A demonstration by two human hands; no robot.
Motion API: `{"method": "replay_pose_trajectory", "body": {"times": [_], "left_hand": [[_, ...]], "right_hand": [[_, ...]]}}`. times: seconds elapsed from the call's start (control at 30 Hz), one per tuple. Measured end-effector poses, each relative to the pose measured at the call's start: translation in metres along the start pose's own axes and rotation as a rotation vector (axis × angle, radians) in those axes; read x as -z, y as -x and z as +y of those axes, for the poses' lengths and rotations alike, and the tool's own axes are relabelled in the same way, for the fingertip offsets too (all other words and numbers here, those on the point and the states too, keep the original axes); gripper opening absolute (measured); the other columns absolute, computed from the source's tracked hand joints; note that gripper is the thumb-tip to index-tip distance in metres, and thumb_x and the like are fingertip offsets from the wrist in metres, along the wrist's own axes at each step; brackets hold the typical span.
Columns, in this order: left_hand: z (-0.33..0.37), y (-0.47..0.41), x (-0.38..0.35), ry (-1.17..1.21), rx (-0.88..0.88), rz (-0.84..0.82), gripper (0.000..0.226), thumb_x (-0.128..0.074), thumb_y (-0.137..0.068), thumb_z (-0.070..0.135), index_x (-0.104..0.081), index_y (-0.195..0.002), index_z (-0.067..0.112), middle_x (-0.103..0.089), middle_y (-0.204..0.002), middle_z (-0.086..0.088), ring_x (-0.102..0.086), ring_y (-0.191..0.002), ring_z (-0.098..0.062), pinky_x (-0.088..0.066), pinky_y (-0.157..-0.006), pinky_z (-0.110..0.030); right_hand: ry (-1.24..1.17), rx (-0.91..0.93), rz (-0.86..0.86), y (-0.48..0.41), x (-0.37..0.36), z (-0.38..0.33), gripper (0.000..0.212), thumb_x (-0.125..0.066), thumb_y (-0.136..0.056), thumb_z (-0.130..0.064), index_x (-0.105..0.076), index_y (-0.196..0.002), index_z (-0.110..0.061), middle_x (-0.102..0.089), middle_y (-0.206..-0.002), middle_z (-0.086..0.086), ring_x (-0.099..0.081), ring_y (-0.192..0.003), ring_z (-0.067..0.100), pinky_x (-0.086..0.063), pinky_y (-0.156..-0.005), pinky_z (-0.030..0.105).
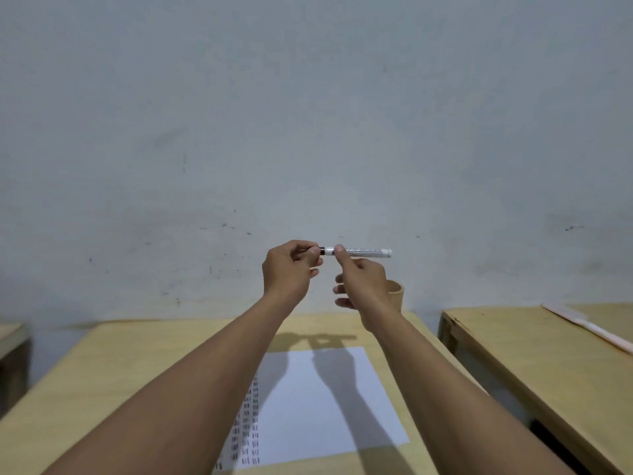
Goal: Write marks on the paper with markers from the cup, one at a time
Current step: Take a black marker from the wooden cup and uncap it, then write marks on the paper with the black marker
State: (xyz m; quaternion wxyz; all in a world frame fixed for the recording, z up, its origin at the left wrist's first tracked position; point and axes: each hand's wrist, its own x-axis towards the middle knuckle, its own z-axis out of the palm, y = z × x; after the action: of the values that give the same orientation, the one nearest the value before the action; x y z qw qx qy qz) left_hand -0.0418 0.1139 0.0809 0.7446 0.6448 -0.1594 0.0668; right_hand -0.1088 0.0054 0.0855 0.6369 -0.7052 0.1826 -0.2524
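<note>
From the head view, you are holding both arms out in front of you, raised above the table and against the pale wall. Your right hand pinches the white barrel of a marker between thumb and forefinger near its left end, with the other three fingers spread loose below; the marker lies level, its capped white tail pointing toward 3 o'clock. Your left hand sits just at 9 o'clock from the right, fingers curled tight around the marker's dark end, where a short black section shows between the two hands; whether that is the cap or the tip you cannot tell from here. Both hands are thus closed on the same marker, nearly touching each other. The wooden cup stands on the far edge of the table at about 5 o'clock from your right hand, partly hidden behind the wrist, and its contents cannot be seen. The paper lies flat on the table below your forearms, toward 6 o'clock, with columns of short dark marks down its left side and the shadows of your arms across it. A second table stands apart at 3 o'clock, with a long pale strip lying on it.
</note>
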Motion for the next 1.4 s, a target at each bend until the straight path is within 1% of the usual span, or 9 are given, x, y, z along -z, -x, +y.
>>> {"method": "replay_pose_trajectory", "body": {"times": [0.2, 0.5, 0.73, 0.87, 0.97, 1.03, 1.13, 1.3, 1.4], "left_hand": [[-0.001, 0.009, 0.030, -0.021, 0.018, -0.067, 0.008, -0.066, -0.094, 0.006, -0.073, -0.096, 0.003, -0.077, -0.095, -0.015, -0.076, -0.089, -0.023, -0.063, -0.082, -0.038], [-0.017, 0.013, 0.081, -0.094, 0.079, 0.025, 0.014, -0.067, -0.094, 0.012, -0.074, -0.091, 0.001, -0.076, -0.082, -0.013, -0.074, -0.074, -0.019, -0.063, -0.082, -0.040], [-0.061, 0.014, 0.141, -0.573, 0.049, 0.079, 0.012, -0.072, -0.089, 0.014, -0.082, -0.083, 0.011, -0.076, -0.073, -0.008, -0.072, -0.071, -0.019, -0.057, -0.079, -0.030], [-0.090, 0.017, 0.158, -0.734, 0.086, 0.049, 0.020, -0.060, -0.095, 0.005, -0.078, -0.089, 0.012, -0.069, -0.081, -0.008, -0.063, -0.076, -0.024, -0.046, -0.053, -0.008], [-0.117, 0.012, 0.166, -0.858, 0.131, 0.042, 0.019, -0.060, -0.090, 0.000, -0.073, -0.085, 0.014, -0.069, -0.082, -0.007, -0.067, -0.078, -0.027, -0.058, -0.073, -0.027], [-0.133, 0.012, 0.169, -0.910, 0.153, -0.004, 0.029, -0.056, -0.089, -0.005, -0.050, -0.081, 0.022, -0.063, -0.083, -0.007, -0.059, -0.072, -0.027, -0.048, -0.072, -0.028], [-0.140, 0.014, 0.172, -0.956, 0.145, -0.014, 0.029, -0.053, -0.090, -0.006, -0.077, -0.101, 0.007, -0.071, -0.102, -0.012, -0.069, -0.091, -0.028, -0.051, -0.077, -0.029], [-0.135, 0.015, 0.175, -1.013, 0.139, -0.062, 0.026, -0.047, -0.100, 0.009, -0.067, -0.114, 0.018, -0.063, -0.096, 0.001, -0.063, -0.095, -0.026, -0.041, -0.064, -0.026], [-0.139, 0.027, 0.183, -1.142, 0.090, -0.072, 0.046, -0.049, -0.101, 0.019, -0.044, -0.147, 0.016, -0.065, -0.114, -0.008, -0.060, -0.098, -0.026, -0.040, -0.064, -0.028]], "right_hand": [[-0.517, -0.141, -0.122, 0.011, -0.029, -0.006, 0.021, -0.063, -0.100, -0.020, -0.067, -0.089, -0.002, -0.058, -0.067, 0.004, -0.055, -0.053, 0.009, -0.055, -0.053, 0.016], [-0.647, -0.150, -0.134, 0.024, -0.068, 0.018, 0.018, -0.062, -0.101, -0.012, -0.065, -0.089, 0.001, -0.060, -0.068, 0.008, -0.059, -0.054, 0.011, -0.056, -0.053, 0.017], [-0.471, -0.205, -0.156, 0.024, -0.080, 0.054, 0.015, -0.062, -0.099, -0.013, -0.062, -0.087, -0.004, -0.052, -0.066, 0.005, -0.050, -0.052, 0.013, -0.053, -0.049, 0.019], [-0.389, -0.219, -0.168, 0.021, -0.090, 0.072, 0.017, -0.062, -0.099, -0.017, -0.064, -0.089, -0.003, -0.054, -0.065, 0.005, -0.053, -0.053, 0.012, -0.054, -0.050, 0.020], [-0.319, -0.214, -0.181, 0.017, -0.095, 0.084, 0.017, -0.062, -0.098, -0.018, -0.065, -0.090, -0.004, -0.055, -0.066, 0.004, -0.054, -0.055, 0.012, -0.054, -0.049, 0.020], [-0.296, -0.204, -0.187, 0.015, -0.098, 0.091, 0.018, -0.062, -0.098, -0.018, -0.065, -0.085, -0.005, -0.056, -0.066, 0.004, -0.054, -0.055, 0.012, -0.054, -0.050, 0.021], [-0.250, -0.184, -0.186, 0.010, -0.101, 0.098, 0.018, -0.062, -0.098, -0.018, -0.063, -0.084, -0.006, -0.056, -0.067, 0.005, -0.054, -0.056, 0.013, -0.055, -0.052, 0.022], [-0.132, -0.082, -0.181, 0.005, -0.101, 0.108, 0.012, -0.070, -0.091, -0.011, -0.067, -0.090, 0.000, -0.063, -0.068, 0.006, -0.058, -0.055, 0.014, -0.055, -0.051, 0.023], [0.098, 0.000, -0.156, 0.003, -0.101, 0.117, 0.016, -0.072, -0.087, -0.017, -0.071, -0.083, -0.002, -0.067, -0.064, 0.004, -0.061, -0.053, 0.016, -0.053, -0.051, 0.025]]}}
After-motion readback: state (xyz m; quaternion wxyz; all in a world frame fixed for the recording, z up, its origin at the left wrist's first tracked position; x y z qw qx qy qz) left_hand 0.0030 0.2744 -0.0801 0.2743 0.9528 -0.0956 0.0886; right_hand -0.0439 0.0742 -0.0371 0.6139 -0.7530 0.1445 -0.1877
